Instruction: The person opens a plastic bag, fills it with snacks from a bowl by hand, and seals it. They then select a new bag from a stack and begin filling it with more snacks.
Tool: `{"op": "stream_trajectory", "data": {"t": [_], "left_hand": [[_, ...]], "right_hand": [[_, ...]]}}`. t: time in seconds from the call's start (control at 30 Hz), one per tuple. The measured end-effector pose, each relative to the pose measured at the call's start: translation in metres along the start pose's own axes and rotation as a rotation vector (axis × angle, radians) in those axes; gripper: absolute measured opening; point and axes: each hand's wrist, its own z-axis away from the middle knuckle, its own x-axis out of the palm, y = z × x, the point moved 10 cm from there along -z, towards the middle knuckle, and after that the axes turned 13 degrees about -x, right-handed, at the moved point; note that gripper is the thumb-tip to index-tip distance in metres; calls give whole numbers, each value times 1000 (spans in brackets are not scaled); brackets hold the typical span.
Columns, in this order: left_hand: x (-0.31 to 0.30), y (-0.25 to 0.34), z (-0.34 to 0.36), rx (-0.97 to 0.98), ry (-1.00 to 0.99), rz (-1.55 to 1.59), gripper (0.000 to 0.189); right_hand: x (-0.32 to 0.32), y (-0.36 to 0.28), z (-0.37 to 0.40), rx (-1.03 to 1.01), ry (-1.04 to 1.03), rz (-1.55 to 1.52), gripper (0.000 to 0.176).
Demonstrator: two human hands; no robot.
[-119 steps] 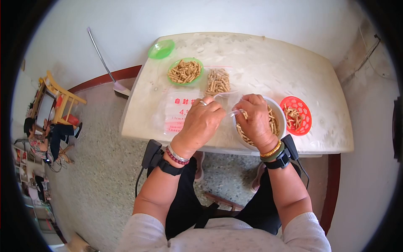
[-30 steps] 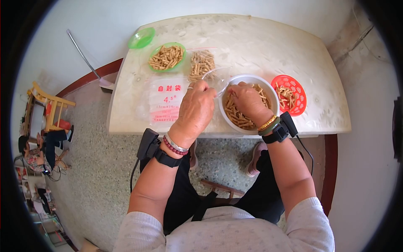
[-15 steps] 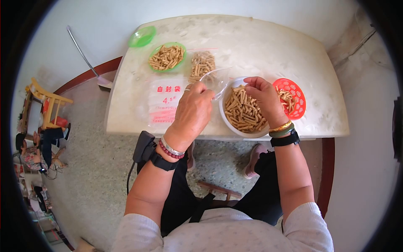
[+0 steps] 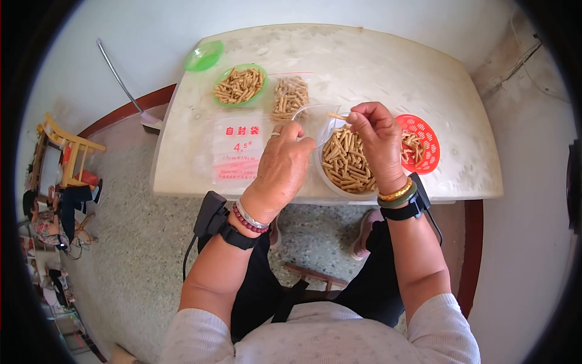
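My left hand (image 4: 282, 164) is closed, pinching a clear plastic bag (image 4: 316, 109) whose mouth stands round and open. Between thumb and fingertips of my right hand (image 4: 377, 136) is a short tan snack stick (image 4: 337, 116), held level at the bag's mouth. Below that hand stands a white bowl (image 4: 320, 173) heaped with the same sticks. A red perforated basket (image 4: 431, 136) with fewer sticks sits to its right. Beside my left hand lies a pack of zip bags (image 4: 237, 148) with red print.
A filled clear bag of sticks (image 4: 290, 97) lies beyond my left hand. Farther left are a green plate of sticks (image 4: 240, 85) and another green dish (image 4: 204, 56). A broom (image 4: 130, 91) leans at the wall; another person (image 4: 48, 221) sits far left near a wooden chair (image 4: 73, 145).
My right hand has lifted slightly from over the bowl, now with a stick visible in its fingertips pointing left at the bag. My left hand has shifted only slightly, still on the bag.
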Motion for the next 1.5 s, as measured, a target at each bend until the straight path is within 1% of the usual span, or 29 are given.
{"op": "stream_trajectory", "data": {"t": [0.03,0.07,0.13,0.17,0.2,0.23,0.27,0.3,0.33,0.4,0.43,0.47,0.5,0.57,0.6,0.67,0.73,0.8,0.83,0.9,1.03,1.1,1.13,1.23,1.27,1.33,1.4,1.47,1.5], "left_hand": [[1,1,0,1,-1,0,17],[3,2,1,15,1,-1,17],[4,5,1,27,3,-2,17],[4,6,0,30,9,-8,17],[3,7,0,33,13,-12,17],[3,6,0,33,11,-12,17],[3,7,1,46,24,-17,12],[3,8,1,60,35,-20,8],[4,7,0,59,32,-18,8],[2,3,0,61,52,-18,8],[2,1,0,54,51,-15,8],[4,-5,-1,16,16,-28,13],[7,-9,-1,-20,-18,-40,18],[5,-11,0,-37,-23,-34,18],[5,-12,-1,-50,-26,-35,18],[4,-11,-1,-43,-28,-24,18],[4,-10,-2,-39,-27,-18,17],[3,-9,-1,-22,-20,-11,15],[3,-8,-1,-26,-22,-8,15],[2,-5,-1,-9,-12,8,13],[2,-1,-1,10,15,5,12],[3,-3,-1,2,-10,18,12],[3,-4,0,-1,-12,16,12],[3,-1,-1,4,-12,16,12],[3,-1,-1,-3,-16,17,12],[3,-2,-2,-8,-18,15,13],[-1,4,-1,49,38,44,5],[-2,4,-1,47,34,51,5],[-3,4,-2,44,31,58,5]], "right_hand": [[2,-2,0,-39,21,71,6],[7,-3,0,-39,21,71,6],[17,-31,-3,-284,-37,424,6],[24,-40,-7,-296,-99,535,7],[25,-37,-8,-295,-100,534,7],[31,-36,-9,-338,-140,601,7],[36,-34,-9,-379,-179,668,7],[34,-24,-9,-301,-162,562,9],[33,-23,-10,-297,-162,564,9],[13,-8,-15,-98,14,166,14],[3,-11,-19,-93,52,114,18],[-11,-7,-23,-75,70,106,18],[-23,3,-25,-14,30,223,18],[-47,27,-22,127,-66,435,19],[-58,32,-19,129,-67,442,19],[-55,22,-11,41,-249,775,19],[-55,23,-4,38,-297,811,15],[-51,35,6,37,-455,918,15],[-54,41,9,41,-459,920,15],[-55,55,12,7,-548,1061,13],[-52,48,4,-33,-472,1042,14],[-38,57,12,90,-608,882,15],[-34,59,15,91,-610,878,15],[-21,71,26,46,-742,1100,15],[-18,74,28,46,-740,1102,15],[-16,81,36,90,-759,1219,18],[-14,80,37,87,-728,1212,16],[-18,77,34,84,-695,1207,14],[-20,71,28,58,-647,1051,12]]}}
